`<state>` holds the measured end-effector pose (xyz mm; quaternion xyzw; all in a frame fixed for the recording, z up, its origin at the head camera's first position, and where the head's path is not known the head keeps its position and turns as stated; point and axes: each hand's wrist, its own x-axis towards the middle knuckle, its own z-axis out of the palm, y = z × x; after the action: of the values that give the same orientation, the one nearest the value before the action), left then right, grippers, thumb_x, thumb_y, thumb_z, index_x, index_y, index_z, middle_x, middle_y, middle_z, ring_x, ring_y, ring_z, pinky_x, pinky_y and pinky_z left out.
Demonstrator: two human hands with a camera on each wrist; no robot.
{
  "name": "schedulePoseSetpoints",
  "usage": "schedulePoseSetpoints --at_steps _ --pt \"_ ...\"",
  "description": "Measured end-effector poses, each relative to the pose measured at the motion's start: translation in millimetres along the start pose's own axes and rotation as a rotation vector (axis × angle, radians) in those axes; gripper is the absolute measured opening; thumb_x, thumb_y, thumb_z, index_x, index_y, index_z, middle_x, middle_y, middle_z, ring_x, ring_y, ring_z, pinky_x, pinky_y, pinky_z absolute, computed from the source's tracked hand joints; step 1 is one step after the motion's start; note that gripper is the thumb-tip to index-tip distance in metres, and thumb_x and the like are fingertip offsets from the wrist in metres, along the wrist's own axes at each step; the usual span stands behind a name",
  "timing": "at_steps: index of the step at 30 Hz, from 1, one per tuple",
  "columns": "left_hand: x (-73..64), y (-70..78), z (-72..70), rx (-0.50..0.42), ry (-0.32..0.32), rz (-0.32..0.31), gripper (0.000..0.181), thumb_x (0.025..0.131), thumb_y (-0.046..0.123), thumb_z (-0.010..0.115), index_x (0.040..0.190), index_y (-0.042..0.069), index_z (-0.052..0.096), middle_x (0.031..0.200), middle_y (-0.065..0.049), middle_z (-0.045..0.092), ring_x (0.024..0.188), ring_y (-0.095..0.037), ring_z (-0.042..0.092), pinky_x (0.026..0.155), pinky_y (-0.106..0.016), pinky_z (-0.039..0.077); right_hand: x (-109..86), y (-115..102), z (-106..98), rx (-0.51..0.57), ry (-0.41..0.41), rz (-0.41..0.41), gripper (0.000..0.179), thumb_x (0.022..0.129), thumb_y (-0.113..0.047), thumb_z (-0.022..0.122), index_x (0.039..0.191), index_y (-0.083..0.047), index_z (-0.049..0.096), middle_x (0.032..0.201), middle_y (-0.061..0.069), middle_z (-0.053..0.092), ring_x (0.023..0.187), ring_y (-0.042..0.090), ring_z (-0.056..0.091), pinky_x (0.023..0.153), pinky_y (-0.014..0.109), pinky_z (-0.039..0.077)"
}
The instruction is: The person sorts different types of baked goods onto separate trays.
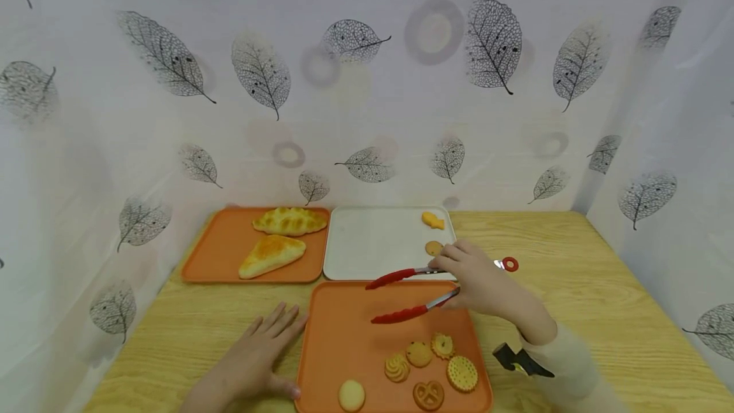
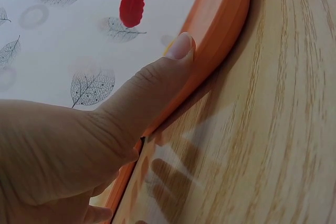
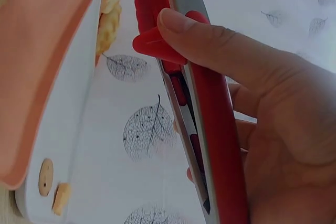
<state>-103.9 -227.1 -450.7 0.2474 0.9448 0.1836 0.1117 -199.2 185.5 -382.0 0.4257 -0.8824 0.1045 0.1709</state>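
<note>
My right hand (image 1: 478,279) grips red-and-metal tongs (image 3: 218,108), whose two red tips stand apart over the near orange tray (image 1: 344,317). Nothing lies between those tips. In that tray, a pretzel cookie (image 1: 428,395), a swirl cookie (image 1: 397,368), a dotted round cookie (image 1: 462,373) and others cluster at the right. A plain round cookie (image 1: 352,395) sits apart toward the front. My left hand (image 1: 258,352) rests at the tray's left side with fingers extended, the thumb (image 2: 152,85) against its rim.
Behind, a white tray (image 1: 373,241) carries a fish-shaped cracker (image 1: 432,220) and a small round cookie (image 1: 434,248). To its left, another orange tray (image 1: 215,253) bears a braided bread (image 1: 289,222) and a triangular bread (image 1: 272,256). A leaf-patterned curtain (image 1: 367,113) encloses the wooden table (image 1: 545,260).
</note>
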Motion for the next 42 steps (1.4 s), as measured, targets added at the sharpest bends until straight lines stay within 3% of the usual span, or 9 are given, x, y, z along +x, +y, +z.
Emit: schedulePoseSetpoints --at_steps 5,12,21,31,42 --pt "0.1 0.5 0.5 0.009 0.003 -0.004 0.118 0.063 0.079 0.06 0.155 0.013 0.027 0.161 -0.016 0.023 0.149 -0.042 0.016 0.111 -0.071 0.022 4.3 -17 7 0.028 -0.042 -0.089 0.062 0.054 -0.044 0.092 0.103 -0.016 0.067 0.095 -0.005 0.06 0.089 0.012 0.047 0.076 0.03 0.046" --pt "0.4 0.6 1.5 0.009 0.01 -0.013 0.119 0.062 0.08 0.061 0.155 0.014 0.027 0.161 -0.015 0.024 0.149 -0.042 0.017 0.111 -0.071 0.022 8.0 -38 11 0.061 -0.183 -0.122 0.066 0.057 -0.047 0.09 0.111 -0.019 0.065 0.101 -0.008 0.059 0.094 0.012 0.046 0.08 0.028 0.046" --pt "0.4 0.6 0.8 -0.001 0.0 -0.02 0.119 0.062 0.08 0.06 0.155 0.014 0.026 0.162 -0.014 0.022 0.15 -0.041 0.014 0.112 -0.07 0.02 7.6 -50 17 0.086 -0.267 -0.203 0.063 0.064 -0.055 0.084 0.113 -0.021 0.065 0.103 -0.01 0.059 0.093 0.008 0.042 0.079 0.023 0.04" --pt "2.1 0.4 -0.2 0.014 -0.002 -0.021 0.12 0.061 0.081 0.06 0.155 0.014 0.026 0.162 -0.014 0.023 0.15 -0.041 0.015 0.112 -0.07 0.021 7.6 -56 21 0.063 -0.287 -0.233 0.061 0.064 -0.053 0.085 0.112 -0.022 0.065 0.102 -0.012 0.059 0.092 0.008 0.039 0.083 0.023 0.04" --pt "0.2 2.0 0.3 0.015 0.012 -0.008 0.119 0.062 0.079 0.06 0.155 0.013 0.028 0.161 -0.015 0.025 0.149 -0.042 0.017 0.11 -0.07 0.024 6.1 -54 31 0.12 -0.225 -0.245 0.054 0.064 -0.051 0.084 0.109 -0.025 0.068 0.102 -0.015 0.062 0.088 0.006 0.034 0.078 0.021 0.034"
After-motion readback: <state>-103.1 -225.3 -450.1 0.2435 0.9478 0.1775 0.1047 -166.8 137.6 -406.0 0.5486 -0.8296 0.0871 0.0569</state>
